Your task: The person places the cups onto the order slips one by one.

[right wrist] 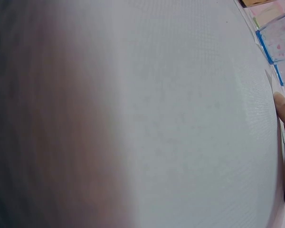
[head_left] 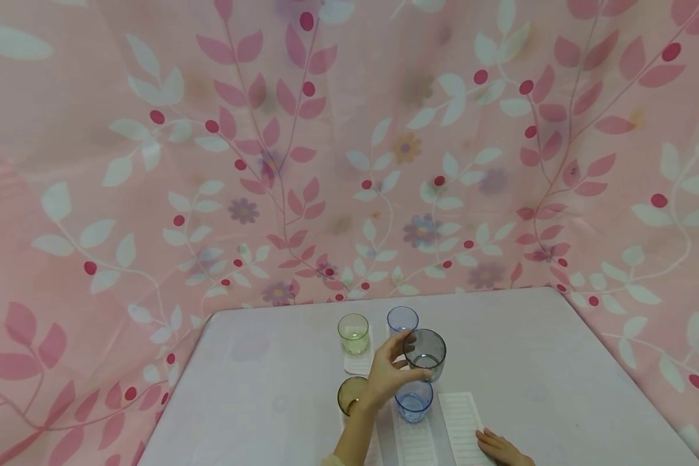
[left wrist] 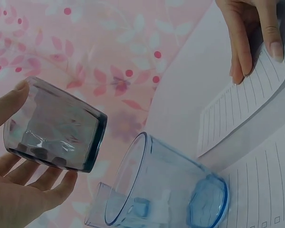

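The person's left hand [head_left: 389, 374] grips a clear grey cup [head_left: 425, 355], with the thumb on one side and several fingers on the other. In the left wrist view this grey cup [left wrist: 57, 126] is held sideways, beside a blue cup [left wrist: 161, 190]. From above, the nearer blue cup [head_left: 413, 402] stands on a lined white strip [head_left: 417, 443], just below the raised grey one. The fingers of the right hand [head_left: 501, 448] lie at the edge of another white strip [head_left: 463, 421], which bears no cup. In the left wrist view the right hand [left wrist: 251, 35] touches that strip [left wrist: 232, 107].
A green cup [head_left: 353, 335] and a second blue cup [head_left: 402, 320] stand towards the back of the pale table [head_left: 268, 388]. An amber cup [head_left: 349, 391] is partly behind the left forearm. Floral pink cloth [head_left: 349, 162] hangs behind the table.
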Demonstrator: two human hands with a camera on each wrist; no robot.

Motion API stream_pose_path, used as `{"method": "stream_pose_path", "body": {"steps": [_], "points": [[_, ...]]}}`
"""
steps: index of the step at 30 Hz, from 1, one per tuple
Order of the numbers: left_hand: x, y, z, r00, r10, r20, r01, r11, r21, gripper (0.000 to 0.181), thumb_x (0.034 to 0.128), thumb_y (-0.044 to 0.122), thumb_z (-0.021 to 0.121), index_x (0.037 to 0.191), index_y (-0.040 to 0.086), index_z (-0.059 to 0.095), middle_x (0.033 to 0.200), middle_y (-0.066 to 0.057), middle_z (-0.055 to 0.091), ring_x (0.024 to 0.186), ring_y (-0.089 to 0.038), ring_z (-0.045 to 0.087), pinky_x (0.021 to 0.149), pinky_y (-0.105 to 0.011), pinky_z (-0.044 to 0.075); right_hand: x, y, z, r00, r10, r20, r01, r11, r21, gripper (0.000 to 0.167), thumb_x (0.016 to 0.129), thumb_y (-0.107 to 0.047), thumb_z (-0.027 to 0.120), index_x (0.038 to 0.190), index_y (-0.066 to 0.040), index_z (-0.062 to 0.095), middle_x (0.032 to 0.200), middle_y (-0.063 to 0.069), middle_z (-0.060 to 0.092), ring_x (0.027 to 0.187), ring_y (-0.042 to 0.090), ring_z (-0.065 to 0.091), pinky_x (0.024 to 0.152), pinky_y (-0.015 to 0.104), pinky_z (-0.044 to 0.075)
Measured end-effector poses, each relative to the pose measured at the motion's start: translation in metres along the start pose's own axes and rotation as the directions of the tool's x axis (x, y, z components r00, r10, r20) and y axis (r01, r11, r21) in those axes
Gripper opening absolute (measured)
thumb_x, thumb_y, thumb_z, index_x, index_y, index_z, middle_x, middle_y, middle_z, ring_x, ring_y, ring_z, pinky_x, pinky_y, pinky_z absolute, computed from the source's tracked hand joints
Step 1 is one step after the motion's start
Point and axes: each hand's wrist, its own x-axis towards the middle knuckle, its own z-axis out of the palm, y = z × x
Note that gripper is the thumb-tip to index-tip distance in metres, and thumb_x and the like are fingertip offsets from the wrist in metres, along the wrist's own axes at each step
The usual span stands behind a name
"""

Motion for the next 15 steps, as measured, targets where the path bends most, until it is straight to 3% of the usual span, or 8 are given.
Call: {"method": "stream_pose_path", "body": {"steps": [5,10,13,15], "points": [[0.001,-0.004,0.011,1.000,0.001,0.030,-0.001,1.000,-0.008,0.081,0.0687,0.006,0.083,0.139,0.003,0.042,0.128,-0.018,0.054,0.118,-0.037,0.050,0.095,-0.050,0.046,0.000,-0.001,0.001,1.000,0.005,0.002,-0.005,0.999,-0.054,0.050,0.105,-0.029,0.014,0.150,-0.011,0.007,0.158,-0.006,0.001,0.142,0.003,0.000,0.106,0.006,0.009],[0.001,-0.008,0.023,0.999,0.003,0.043,-0.004,1.000,0.024,0.083,0.0681,0.000,0.081,0.140,0.003,0.040,0.128,-0.018,0.054,0.118,-0.037,0.049,0.095,-0.043,0.047,-0.004,0.003,0.005,0.999,-0.026,-0.027,0.025,0.999,-0.036,0.049,0.105,-0.028,0.015,0.150,-0.008,0.011,0.158,-0.003,0.004,0.143,0.006,0.003,0.108,0.008,0.011],[0.002,-0.013,0.030,0.999,-0.001,0.045,-0.001,0.999,0.043,0.082,0.0675,0.001,0.081,0.139,0.004,0.041,0.126,-0.017,0.054,0.116,-0.034,0.051,0.094,-0.042,0.048,-0.029,0.017,0.020,1.000,0.006,-0.031,-0.006,1.000,0.010,0.051,0.104,-0.032,0.021,0.151,-0.013,0.010,0.157,-0.007,0.004,0.142,0.003,0.002,0.107,0.008,0.010],[0.001,-0.017,0.035,0.999,-0.009,0.050,0.006,0.999,0.052,0.082,0.0671,0.003,0.081,0.139,0.005,0.041,0.126,-0.015,0.054,0.115,-0.032,0.052,0.094,-0.039,0.048,-0.069,0.039,0.044,1.000,0.007,-0.024,-0.006,0.999,0.033,0.054,0.104,-0.033,0.026,0.151,-0.008,0.013,0.158,-0.004,0.009,0.143,0.005,0.004,0.109,0.010,0.008]]}}
